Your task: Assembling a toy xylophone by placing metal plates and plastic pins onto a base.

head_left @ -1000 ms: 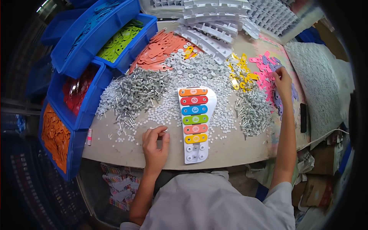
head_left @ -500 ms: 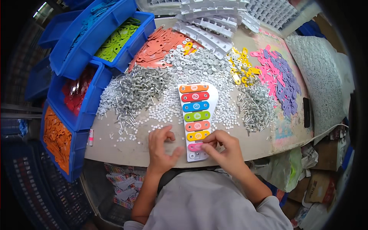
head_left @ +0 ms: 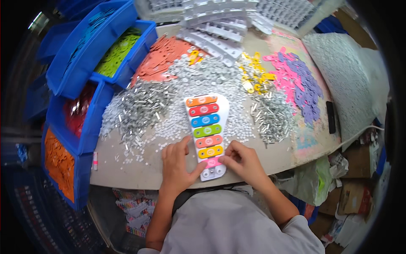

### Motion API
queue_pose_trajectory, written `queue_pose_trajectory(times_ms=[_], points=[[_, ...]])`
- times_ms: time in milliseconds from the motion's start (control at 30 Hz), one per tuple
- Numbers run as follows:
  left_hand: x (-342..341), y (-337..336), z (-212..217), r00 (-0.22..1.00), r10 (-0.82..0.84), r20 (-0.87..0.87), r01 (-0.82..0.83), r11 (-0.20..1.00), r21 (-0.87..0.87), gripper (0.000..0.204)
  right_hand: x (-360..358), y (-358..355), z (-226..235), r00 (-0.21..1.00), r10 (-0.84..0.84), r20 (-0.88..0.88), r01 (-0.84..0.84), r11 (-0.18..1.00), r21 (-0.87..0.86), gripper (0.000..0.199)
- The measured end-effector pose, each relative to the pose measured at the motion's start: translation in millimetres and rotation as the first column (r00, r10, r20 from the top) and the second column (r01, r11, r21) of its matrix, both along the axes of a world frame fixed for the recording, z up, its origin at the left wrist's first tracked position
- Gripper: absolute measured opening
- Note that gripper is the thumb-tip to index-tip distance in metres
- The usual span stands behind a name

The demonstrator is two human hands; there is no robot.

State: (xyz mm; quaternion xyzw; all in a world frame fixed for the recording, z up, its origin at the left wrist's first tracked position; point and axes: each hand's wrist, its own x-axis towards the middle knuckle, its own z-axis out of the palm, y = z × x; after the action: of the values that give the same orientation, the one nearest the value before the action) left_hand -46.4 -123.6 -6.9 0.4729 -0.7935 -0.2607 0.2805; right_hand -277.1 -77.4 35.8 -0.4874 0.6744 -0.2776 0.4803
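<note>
I press a pink bar (head_left: 212,161) onto the toy xylophone (head_left: 207,134) with both hands (head_left: 177,163) (head_left: 242,163), fingers pinching; fastening it looks next.

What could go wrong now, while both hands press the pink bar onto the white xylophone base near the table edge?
The white plastic xylophone base lies with its near end at the edge of the table, so a push from the left hand or right hand might slide it off. The pink bar could seat crooked. Nearby small white loose parts could scatter.
</note>
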Motion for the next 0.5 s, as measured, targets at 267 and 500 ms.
queue_pose_trajectory(times_ms=[267, 500], points=[[19.1, 12.2, -27.6, 0.902, 0.142, -0.407, -0.056, 0.975, 0.215, 0.069, -50.6, -0.1, 2.8, 0.941, -0.202, -0.270, 0.075, 0.905, -0.418, 0.014], [16.5, 7.6, -25.2, 0.822, 0.336, -0.461, -0.184, 0.921, 0.343, 0.028, -226.0, 4.8, -5.3, 0.405, -0.612, -0.679, 0.175, 0.781, -0.599, 0.021]])
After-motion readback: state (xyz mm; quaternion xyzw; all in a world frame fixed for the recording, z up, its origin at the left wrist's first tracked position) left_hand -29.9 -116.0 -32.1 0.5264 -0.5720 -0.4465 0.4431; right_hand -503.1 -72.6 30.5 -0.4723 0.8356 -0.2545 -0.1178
